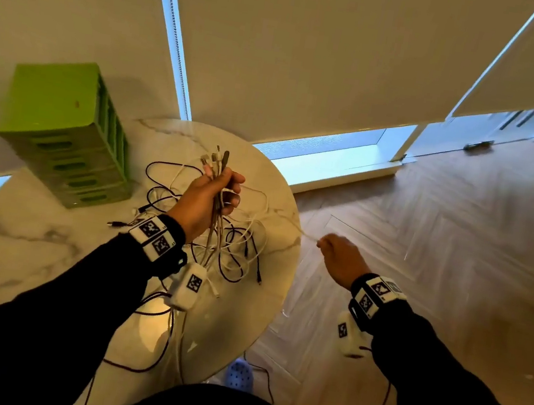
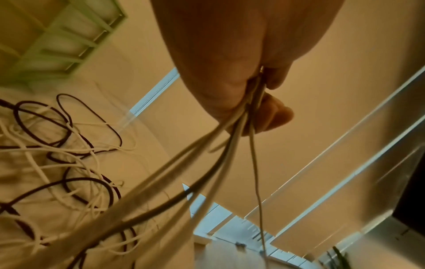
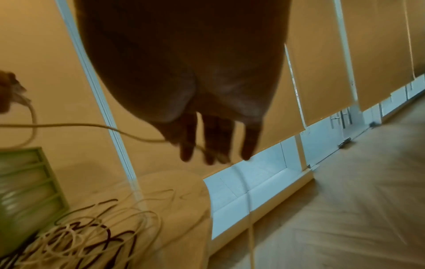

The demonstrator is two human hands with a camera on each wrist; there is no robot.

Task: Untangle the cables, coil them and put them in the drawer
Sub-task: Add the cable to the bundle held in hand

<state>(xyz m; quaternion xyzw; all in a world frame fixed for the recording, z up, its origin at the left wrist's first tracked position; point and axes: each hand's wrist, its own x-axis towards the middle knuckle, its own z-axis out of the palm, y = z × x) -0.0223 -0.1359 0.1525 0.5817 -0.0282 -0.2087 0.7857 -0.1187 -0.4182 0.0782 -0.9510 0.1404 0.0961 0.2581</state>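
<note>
My left hand (image 1: 215, 191) is raised over the round marble table (image 1: 28, 236) and grips a bunch of cable ends (image 1: 216, 160), plugs sticking up above the fist. From the fist the cables (image 2: 207, 163) hang down into a tangle of white and dark cables (image 1: 235, 242) on the table. My right hand (image 1: 338, 251) is off the table's right edge over the floor. It pinches one white cable (image 3: 92, 125), which runs taut back to the left hand. The green drawer unit (image 1: 68, 134) stands at the table's back left.
Roller blinds (image 1: 315, 53) cover the windows behind the table. Wooden floor (image 1: 462, 231) spreads to the right. A blue perforated shoe (image 1: 239, 375) lies on the floor under the table's near edge. Dark cables (image 1: 144, 367) trail from the wrist cameras across the table's near part.
</note>
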